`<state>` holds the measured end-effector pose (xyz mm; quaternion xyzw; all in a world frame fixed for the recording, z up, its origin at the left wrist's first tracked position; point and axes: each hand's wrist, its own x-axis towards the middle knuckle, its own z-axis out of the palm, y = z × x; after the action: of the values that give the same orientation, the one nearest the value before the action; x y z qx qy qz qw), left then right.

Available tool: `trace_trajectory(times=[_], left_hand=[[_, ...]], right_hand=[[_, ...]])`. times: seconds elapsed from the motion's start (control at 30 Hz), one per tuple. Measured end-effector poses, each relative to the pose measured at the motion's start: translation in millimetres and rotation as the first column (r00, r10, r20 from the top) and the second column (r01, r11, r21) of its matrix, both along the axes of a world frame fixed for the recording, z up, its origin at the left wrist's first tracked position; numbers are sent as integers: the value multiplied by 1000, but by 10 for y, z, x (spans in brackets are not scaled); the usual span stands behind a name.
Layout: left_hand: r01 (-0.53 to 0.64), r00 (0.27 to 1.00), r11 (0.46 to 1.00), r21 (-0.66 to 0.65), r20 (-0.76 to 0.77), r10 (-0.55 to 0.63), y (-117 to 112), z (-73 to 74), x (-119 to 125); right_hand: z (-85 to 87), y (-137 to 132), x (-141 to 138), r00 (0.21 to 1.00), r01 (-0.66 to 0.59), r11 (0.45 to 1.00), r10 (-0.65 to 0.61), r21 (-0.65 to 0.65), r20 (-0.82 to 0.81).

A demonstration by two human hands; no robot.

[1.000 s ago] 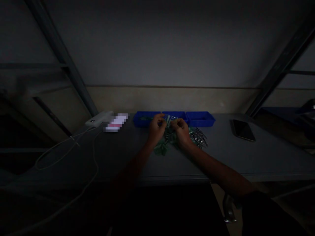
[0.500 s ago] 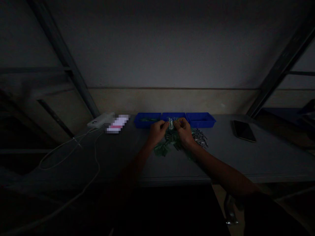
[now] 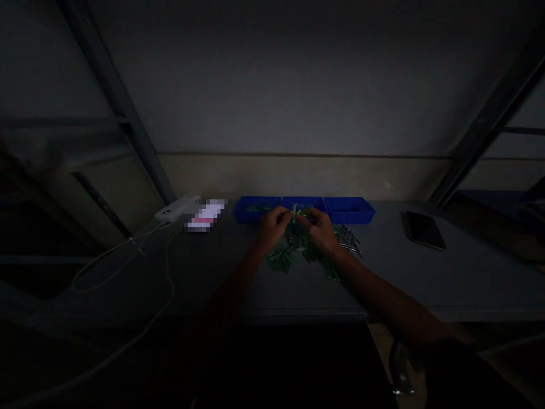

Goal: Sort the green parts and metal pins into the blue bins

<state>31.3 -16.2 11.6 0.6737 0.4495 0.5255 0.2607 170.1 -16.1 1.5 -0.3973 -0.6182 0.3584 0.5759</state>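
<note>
My left hand [image 3: 272,227] and my right hand [image 3: 320,228] meet in front of the blue bins, fingers pinched on a small clear greenish plastic bag [image 3: 294,211] between them. What is inside the bag is too dark to make out. Below my hands, crumpled green plastic bags [image 3: 281,261] lie on the grey table [image 3: 238,278]. A heap of small shiny metal pieces, like screws or pins, [image 3: 349,241] sits just right of my right hand, partly covered by it.
Three blue bins stand in a row at the back: a left one [image 3: 247,217] with green plastic in it, a middle one [image 3: 313,200] and a right one [image 3: 351,216]. A dark phone [image 3: 426,230] lies right. A white power bank [image 3: 176,209], a lit screen [image 3: 206,216] and a white cable [image 3: 169,272] lie left.
The fingers of my right hand have shifted left over the small bag, closer to my left hand. The bag shows less of its bright face. The view has moved slightly.
</note>
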Motion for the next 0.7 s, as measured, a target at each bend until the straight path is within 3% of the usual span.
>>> trace_trajectory(times=[0.13, 0.37, 0.7], left_hand=[[66, 997, 996, -59, 37, -64, 32, -45, -18], [25, 1000, 1000, -11, -1, -25, 27, -14, -27], [-26, 997, 999, 38, -67, 28, 28, -9, -33]], right_hand=[[-6, 16, 22, 992, 97, 991, -103, 90, 67], [-8, 30, 40, 996, -40, 999, 37, 33, 80], [-25, 69, 61, 986, 30, 999, -36, 38, 160]])
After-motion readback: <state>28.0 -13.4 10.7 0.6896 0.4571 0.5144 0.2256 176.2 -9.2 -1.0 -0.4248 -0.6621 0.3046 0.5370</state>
